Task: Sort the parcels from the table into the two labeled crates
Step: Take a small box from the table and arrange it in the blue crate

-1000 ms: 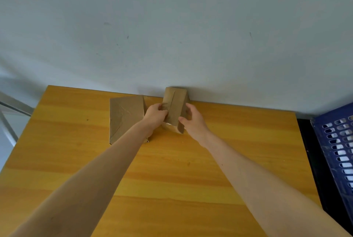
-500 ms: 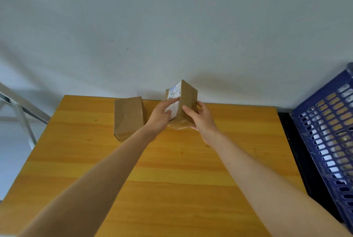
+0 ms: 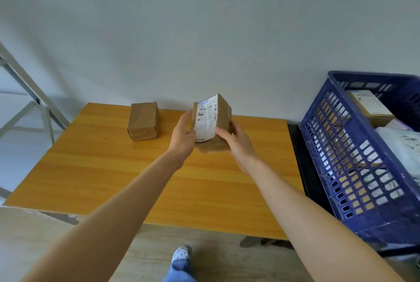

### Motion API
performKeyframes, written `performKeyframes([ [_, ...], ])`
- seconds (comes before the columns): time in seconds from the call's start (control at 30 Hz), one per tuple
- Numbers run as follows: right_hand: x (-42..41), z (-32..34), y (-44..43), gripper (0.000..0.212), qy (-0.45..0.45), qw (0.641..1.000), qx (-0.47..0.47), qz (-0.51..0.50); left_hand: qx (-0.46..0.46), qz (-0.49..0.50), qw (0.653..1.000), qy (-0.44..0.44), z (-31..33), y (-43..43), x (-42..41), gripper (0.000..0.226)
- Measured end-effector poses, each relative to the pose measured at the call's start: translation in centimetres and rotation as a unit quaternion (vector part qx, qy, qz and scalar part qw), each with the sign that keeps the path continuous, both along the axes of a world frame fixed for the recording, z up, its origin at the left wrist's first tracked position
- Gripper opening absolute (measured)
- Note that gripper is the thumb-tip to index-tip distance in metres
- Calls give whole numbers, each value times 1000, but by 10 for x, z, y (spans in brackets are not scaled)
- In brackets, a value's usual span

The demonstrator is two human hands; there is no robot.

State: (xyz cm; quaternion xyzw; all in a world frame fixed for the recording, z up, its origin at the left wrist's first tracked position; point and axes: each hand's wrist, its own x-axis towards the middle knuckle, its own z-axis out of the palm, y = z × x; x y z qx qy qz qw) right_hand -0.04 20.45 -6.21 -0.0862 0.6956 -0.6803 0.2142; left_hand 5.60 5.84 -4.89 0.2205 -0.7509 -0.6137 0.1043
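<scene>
Closest to the camera, a shoe (image 3: pixel 181 255) stood on the pale floor at the table's near edge, with both bare forearms reaching out over the orange wooden table (image 3: pixel 113 179).

Further out, above the middle of the tabletop, the left hand (image 3: pixel 183 137) and right hand (image 3: pixel 239 146) together held the labelled parcel (image 3: pixel 221 118) clear of the surface. Each hand had its fingers curled round one side, the left thumb lying on the white shipping label (image 3: pixel 206 120), which faced the person. The parcel stood on end, its long axis roughly upright and leaning a little to the left at the top. The step in hand looked like reading that label to choose a crate.

Behind and to the left, the plain parcel (image 3: pixel 143 121) lay flat on the table near the wall, well apart from both hands and untouched.

The blue crate (image 3: pixel 336 168) stood to the right, beyond the table's right edge, already holding a boxed parcel (image 3: pixel 370 105) and a white bag (image 3: pixel 404 145). It lay on the right hand's side, so a drop there would probably be carried rightward and over the crate's near rim. Its own label could not be made out, and the second crate was out of view, so which crate suited this parcel was unclear.
</scene>
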Motion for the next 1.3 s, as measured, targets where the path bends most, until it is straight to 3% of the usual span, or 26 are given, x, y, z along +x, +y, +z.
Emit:
performKeyframes([
  [0.1,21,12,26,52,26,999,10,21,80,47,996,-10,6,21,26,59],
  [0.23,46,24,49,31,37,999,-2,35,54,87,995,15,15,38,59,51],
  [0.5,92,47,63,30,89,996,-12,22,-35,76,994,75,44,43,103,46],
  [0.7,124,66,59,33,129,991,-21,-2,-27,46,996,79,58,33,131,51],
  [1.3,223,73,99,38,131,984,9,-123,-10,-97,991,96,66,55,184,48],
])
